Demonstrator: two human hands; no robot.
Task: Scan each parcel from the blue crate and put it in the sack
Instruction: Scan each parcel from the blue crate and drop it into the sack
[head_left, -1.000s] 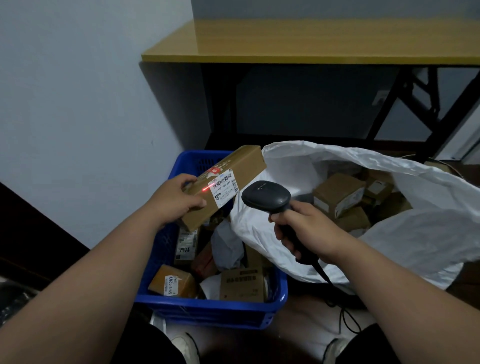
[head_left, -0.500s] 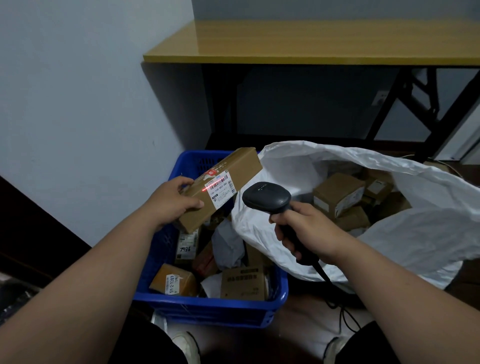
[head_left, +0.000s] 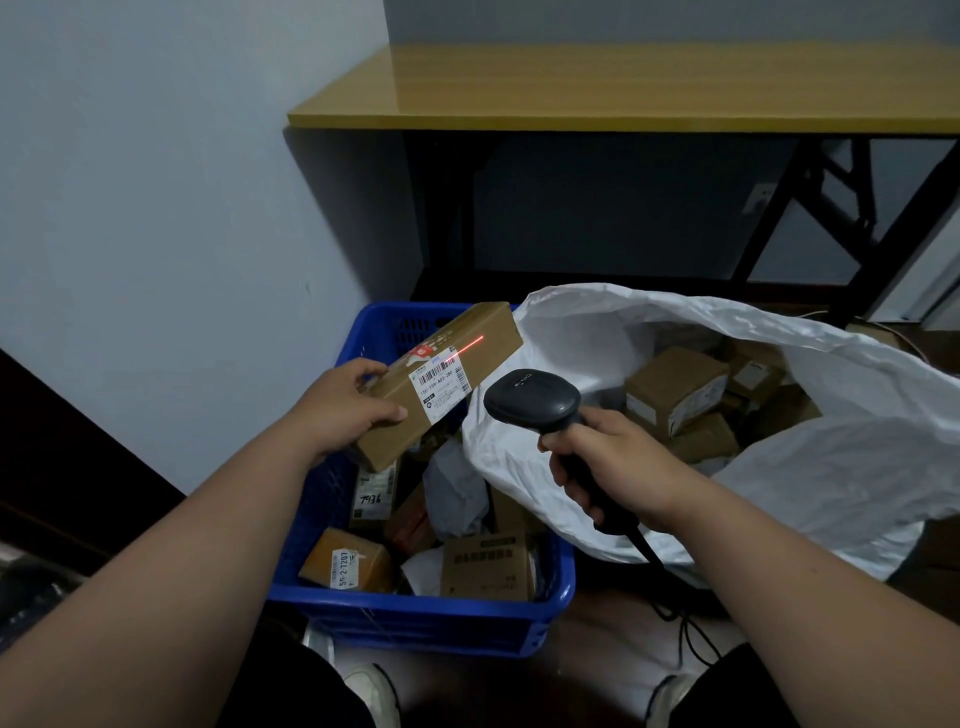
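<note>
My left hand (head_left: 343, 410) grips the near end of a long brown cardboard parcel (head_left: 483, 332), held tilted above the blue crate (head_left: 415, 613). A white label with a barcode faces up on it, and a red laser line crosses the barcode's upper right. My right hand (head_left: 608, 462) holds a black corded barcode scanner (head_left: 532, 400) by its handle, its head pointing at the parcel. Several parcels lie in the crate. The open white sack (head_left: 831, 467) at the right holds several brown boxes.
A yellow-topped table (head_left: 623, 88) with black legs stands behind the crate and sack. A pale wall runs along the left. The scanner's cable trails down to the floor between my shoes (head_left: 369, 691).
The red laser line has moved from the label's left edge up and right across the barcode. The parcel has shifted slightly; the scanner has barely moved.
</note>
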